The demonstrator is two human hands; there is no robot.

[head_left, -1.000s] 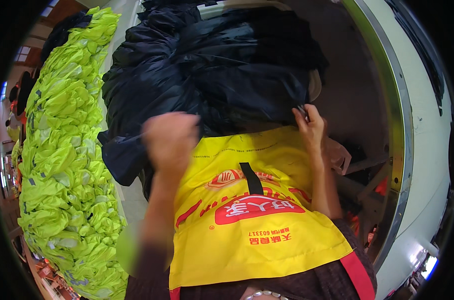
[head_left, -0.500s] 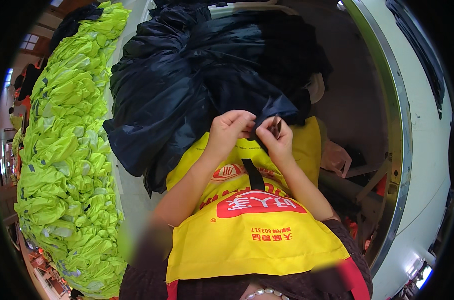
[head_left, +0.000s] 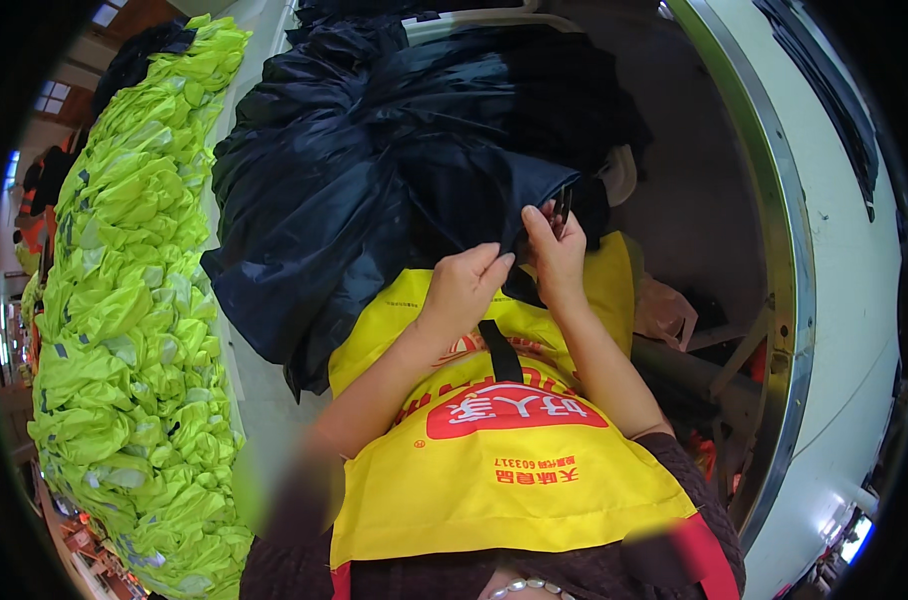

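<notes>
A big gathered heap of dark navy fabric, thin and slightly shiny, lies in front of me with its near edge reaching my lap. My left hand pinches a fold at that edge between thumb and fingers. Just to its right, my right hand is closed around a small pair of dark thread snips, whose thin ends stick up past the fingers. The right thumb also rests against the fabric edge. Part of the snips is hidden in the palm. A yellow apron covers my lap under both hands.
A long pile of neon yellow-green garments runs along the left. On the right stands a pale table with a metal-edged rim, with dark strips at its far end. A pinkish bag sits low beneath it. A white chair part shows behind the fabric.
My right hand has moved up and turned more upright, with the snips pointing upward. My left hand has shifted slightly down and right along the fabric edge, which is now spread flatter.
</notes>
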